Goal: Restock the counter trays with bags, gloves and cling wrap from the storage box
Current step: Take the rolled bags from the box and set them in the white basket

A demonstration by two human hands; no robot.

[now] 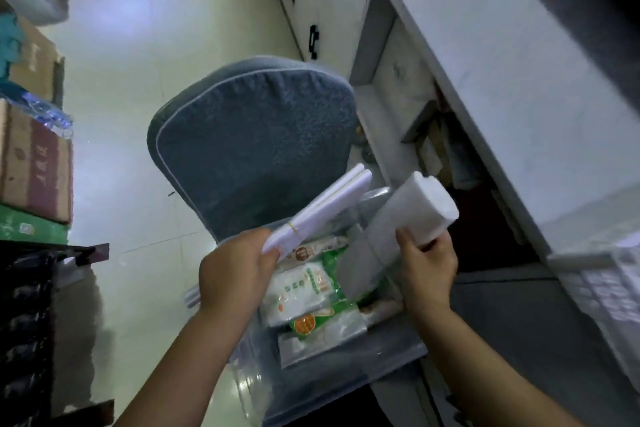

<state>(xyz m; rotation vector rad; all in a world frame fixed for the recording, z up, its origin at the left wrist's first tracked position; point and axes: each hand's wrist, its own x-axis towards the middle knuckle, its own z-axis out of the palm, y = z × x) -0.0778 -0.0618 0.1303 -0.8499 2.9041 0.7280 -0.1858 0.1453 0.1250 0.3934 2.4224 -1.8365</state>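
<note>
- My left hand (237,272) is closed around the near end of a flat white bundle of folded plastic bags (317,210) bound with a thin yellow rubber band, thumb on top; the bundle slants up and away over the box.
- My right hand (427,269) grips the lower part of a thick white roll of plastic bags (407,218), fingers wrapped round it; the roll tilts up to the right, just beside the bundle but apart from it.
- Below both hands sits the clear plastic storage box (346,388), resting on a blue-grey cushioned chair seat (256,146).
- Inside the box lie white and green printed packets (304,291); I cannot tell whether they hold gloves or wrap.
- A white counter (519,80) runs along the right.
</note>
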